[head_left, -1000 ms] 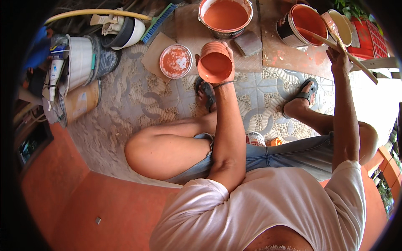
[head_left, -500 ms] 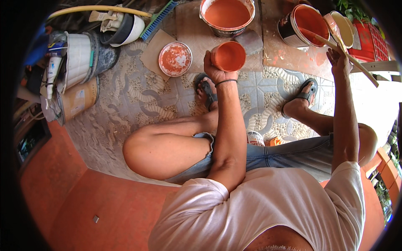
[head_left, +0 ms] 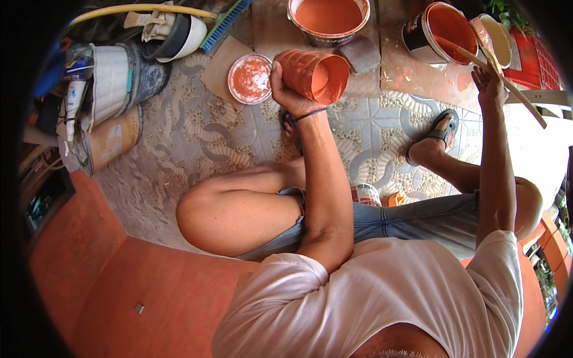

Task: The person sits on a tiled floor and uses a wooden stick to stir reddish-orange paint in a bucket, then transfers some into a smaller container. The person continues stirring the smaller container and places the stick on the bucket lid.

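My left hand wraps round a paint-coated red-orange cup, tipped so that its open mouth faces right and toward me. Paint covers its inside. At the right, my right hand is raised beside a tilted bucket of red-orange paint. Its fingers close on a slim, paint-smeared tool that looks like a paintbrush; its far end lies over a cream tub. A long wooden stick slants out of the bucket and passes by this hand.
Ahead stands a wide paint bucket, with a grey block beside it. A paint-stained lid lies on cardboard. Stacked buckets, a blue brush and a red crate flank the patterned floor.
My left hand has moved slightly left and turned the cup from nearly facing me onto its side, showing its outer wall. My right hand keeps nearly the same place.
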The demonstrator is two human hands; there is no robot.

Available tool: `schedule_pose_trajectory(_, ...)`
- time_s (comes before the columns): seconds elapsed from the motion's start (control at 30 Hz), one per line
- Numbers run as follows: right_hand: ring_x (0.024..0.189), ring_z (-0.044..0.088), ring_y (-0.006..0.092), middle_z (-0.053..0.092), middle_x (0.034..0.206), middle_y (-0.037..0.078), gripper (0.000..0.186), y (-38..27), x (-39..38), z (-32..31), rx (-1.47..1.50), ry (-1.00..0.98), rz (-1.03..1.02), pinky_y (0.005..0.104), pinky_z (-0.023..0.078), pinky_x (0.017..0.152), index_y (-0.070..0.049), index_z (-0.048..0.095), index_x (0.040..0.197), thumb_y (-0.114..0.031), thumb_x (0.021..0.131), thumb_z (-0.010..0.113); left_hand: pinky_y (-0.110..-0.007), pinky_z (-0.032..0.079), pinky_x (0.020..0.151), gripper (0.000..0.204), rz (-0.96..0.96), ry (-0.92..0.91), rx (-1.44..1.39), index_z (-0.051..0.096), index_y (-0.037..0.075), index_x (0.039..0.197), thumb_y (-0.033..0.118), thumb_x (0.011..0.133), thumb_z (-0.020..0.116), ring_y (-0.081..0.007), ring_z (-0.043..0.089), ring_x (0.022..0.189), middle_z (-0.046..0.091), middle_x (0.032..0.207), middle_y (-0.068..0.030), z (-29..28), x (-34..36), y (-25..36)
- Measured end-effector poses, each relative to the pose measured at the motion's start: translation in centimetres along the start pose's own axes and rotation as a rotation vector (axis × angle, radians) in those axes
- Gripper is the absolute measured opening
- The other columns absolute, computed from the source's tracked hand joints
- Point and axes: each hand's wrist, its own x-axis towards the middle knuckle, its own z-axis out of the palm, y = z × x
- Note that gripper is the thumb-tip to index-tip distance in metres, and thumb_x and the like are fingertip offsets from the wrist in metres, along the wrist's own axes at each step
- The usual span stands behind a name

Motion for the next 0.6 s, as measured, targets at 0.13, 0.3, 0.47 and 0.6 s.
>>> schedule_pose_trajectory(0.13,0.115,0.079,0.032,0.077,0.12,0.018,0.04,0.2,0.1,0.0,0.011,-0.003,0.005,0.045,0.068,0.099,-0.001,0.072,0.137,-0.025,0.105,0.08,-0.051,0.063,0.097,0.034,0.017,-0.065,0.018,0.074,0.008,0.122,0.031,0.098,0.075,-0.0275,0.074,0.109,0.076,0.119,-0.0086,-0.4,0.2,0.6)
schedule_pose_trajectory(0.3,0.112,0.08,0.0317,0.077,0.123,0.019,0.042,0.0,0.3,-0.4,0.006,0.006,0.004,0.0455,0.068,0.099,-0.001,0.072,0.138,-0.025,0.105,0.08,-0.05,0.063,0.095,0.03,0.027,-0.018,0.028,0.075,0.008,0.119,0.031,0.098,0.075,-0.0266,0.074,0.107,0.076,0.117,-0.0081,0.5,-0.2,0.4)
schedule_pose_trajectory(0.47,0.104,0.08,0.0306,0.073,0.116,0.014,0.051,-0.3,-1.7,0.7,-0.029,0.054,0.001,0.0444,0.068,0.094,0.001,0.072,0.129,-0.04,0.101,0.086,-0.052,0.061,0.103,0.04,-0.132,-0.367,-0.345,0.074,0.007,0.122,0.04,0.102,0.068,-0.0313,0.074,0.114,0.078,0.122,-0.0087,-4.7,3.1,-1.3)
schedule_pose_trajectory(0.6,0.069,0.069,0.0209,0.062,0.08,0.006,0.073,1.1,-6.7,2.2,-0.087,0.262,-0.078,0.0336,0.052,0.06,-0.003,0.064,0.095,-0.075,0.095,0.079,-0.062,0.058,0.106,0.046,-0.294,0.241,-0.318,0.076,0.013,0.127,0.05,0.1,0.066,-0.035,0.073,0.122,0.078,0.13,-0.0068,-6.5,1.4,-3.1)
